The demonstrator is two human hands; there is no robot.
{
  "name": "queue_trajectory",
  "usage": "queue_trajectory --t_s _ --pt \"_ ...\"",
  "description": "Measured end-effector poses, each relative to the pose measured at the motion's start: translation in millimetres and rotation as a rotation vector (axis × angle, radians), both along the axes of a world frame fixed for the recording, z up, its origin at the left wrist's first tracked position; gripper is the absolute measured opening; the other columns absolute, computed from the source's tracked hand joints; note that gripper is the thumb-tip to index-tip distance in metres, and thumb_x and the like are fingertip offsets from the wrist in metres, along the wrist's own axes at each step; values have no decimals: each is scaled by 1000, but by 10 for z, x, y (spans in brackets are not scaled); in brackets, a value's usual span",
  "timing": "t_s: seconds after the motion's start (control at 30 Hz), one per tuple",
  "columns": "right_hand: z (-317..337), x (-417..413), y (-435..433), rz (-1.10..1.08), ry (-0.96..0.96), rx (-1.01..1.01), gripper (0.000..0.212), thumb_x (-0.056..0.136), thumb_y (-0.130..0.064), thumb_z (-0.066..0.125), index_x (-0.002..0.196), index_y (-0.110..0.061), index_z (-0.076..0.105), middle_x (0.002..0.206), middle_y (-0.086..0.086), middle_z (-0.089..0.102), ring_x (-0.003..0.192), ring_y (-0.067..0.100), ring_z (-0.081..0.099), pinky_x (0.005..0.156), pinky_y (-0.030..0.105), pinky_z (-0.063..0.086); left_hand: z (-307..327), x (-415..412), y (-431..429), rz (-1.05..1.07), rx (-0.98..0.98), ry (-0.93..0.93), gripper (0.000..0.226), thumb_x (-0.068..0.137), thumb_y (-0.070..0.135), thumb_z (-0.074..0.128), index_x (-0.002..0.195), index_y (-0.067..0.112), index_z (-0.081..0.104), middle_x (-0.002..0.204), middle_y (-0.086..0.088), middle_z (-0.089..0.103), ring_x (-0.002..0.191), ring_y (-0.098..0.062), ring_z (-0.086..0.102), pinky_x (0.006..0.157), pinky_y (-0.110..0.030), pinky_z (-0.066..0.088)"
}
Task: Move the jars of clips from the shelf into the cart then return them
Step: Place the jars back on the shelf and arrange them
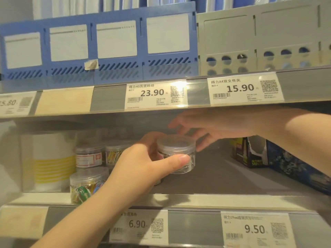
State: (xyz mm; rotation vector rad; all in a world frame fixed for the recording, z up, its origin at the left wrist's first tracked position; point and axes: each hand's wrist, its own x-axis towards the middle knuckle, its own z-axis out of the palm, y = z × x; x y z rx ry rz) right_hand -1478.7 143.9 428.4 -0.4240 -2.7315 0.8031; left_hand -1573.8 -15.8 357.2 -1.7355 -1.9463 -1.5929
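Item: clear jar of clips [176, 146], at view centre, low over the shelf [223, 174]. Left hand [143, 165] is grasping its wall. Right hand [206, 127], at its 1 o'clock, is hovering with fingers released. Risk: slick plastic slipping; the wrist knocking the neighbouring jars [89, 155] at 9 o'clock.

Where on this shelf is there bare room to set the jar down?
Bare shelf floor runs from the clear jar gripped by the left hand across to the dark boxes on the right; the open right hand hovers over it. Left of that jar is crowded: other jars of clips packed beside a white and yellow striped container.
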Motion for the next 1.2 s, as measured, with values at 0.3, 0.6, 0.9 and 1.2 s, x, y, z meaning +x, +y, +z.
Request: queue_trajectory --t_s 0.3,0.6,0.9,1.2 --pt "-42 321 -477 118 -97 -42 44 84 -29 68 124 -22 51 115 1 65 104 14 64 91 29 52 14 11 33 105 -52 67 40 54 56 74 82 45 48 73 40 55 69 19 53 56 -4 41" --pt "14 48 -156 -219 29 -38 23 75 -23 71 91 -33 56 95 -7 60 85 9 61 71 24 56 -67 -83 43 -90 71 -213 35 67 36 81 95 35 59 93 20 70 84 12 62 74 -9 50" --pt "-57 -431 276 -367 0 211 51 75 -29 71 118 -3 61 120 17 61 111 29 59 82 29 49 -118 -250 79 -278 218 -457 64 78 -26 16 88 14 65 85 -9 73 79 -18 71 64 -18 55" --pt "-163 -725 545 -315 -80 152 24 81 -34 67 97 -16 63 93 1 61 82 15 57 61 22 44 -100 -269 100 -299 205 -463 69 77 -27 16 80 17 70 84 -8 72 79 -17 70 62 -16 53"
